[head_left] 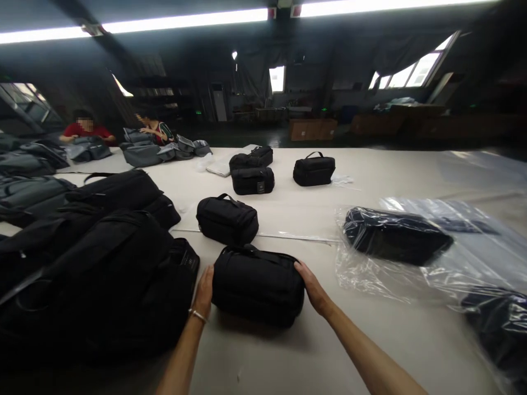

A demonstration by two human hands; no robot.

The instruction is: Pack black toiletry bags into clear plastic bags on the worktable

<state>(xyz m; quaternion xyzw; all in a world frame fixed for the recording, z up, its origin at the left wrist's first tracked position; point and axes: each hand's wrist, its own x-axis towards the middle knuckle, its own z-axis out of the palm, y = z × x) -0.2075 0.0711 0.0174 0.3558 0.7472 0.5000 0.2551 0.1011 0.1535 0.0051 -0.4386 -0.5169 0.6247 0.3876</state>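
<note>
A black zippered bag [258, 288] sits on the white table in front of me, its handle strap on top. My left hand [203, 293] presses against its left end, fingers stretched along the side, a bracelet on the wrist. At the opposite end, my right hand [312, 285] grips the upper right edge with the thumb and fingertips. Between them the two hands hold the bag. Just behind it stands a similar black bag [227, 219] with a looped handle. Large black backpacks [111, 285] are piled close to my left hand.
Clear plastic wraps a black bag [395, 236] at right, and another wrapped bag [498, 318] lies nearer. More black bags [253, 180] stand farther back, one [314, 170] apart. Grey bags [142, 153] lie at far left near two people [87, 131]. Cardboard boxes [313, 129] stand beyond the table [354, 340].
</note>
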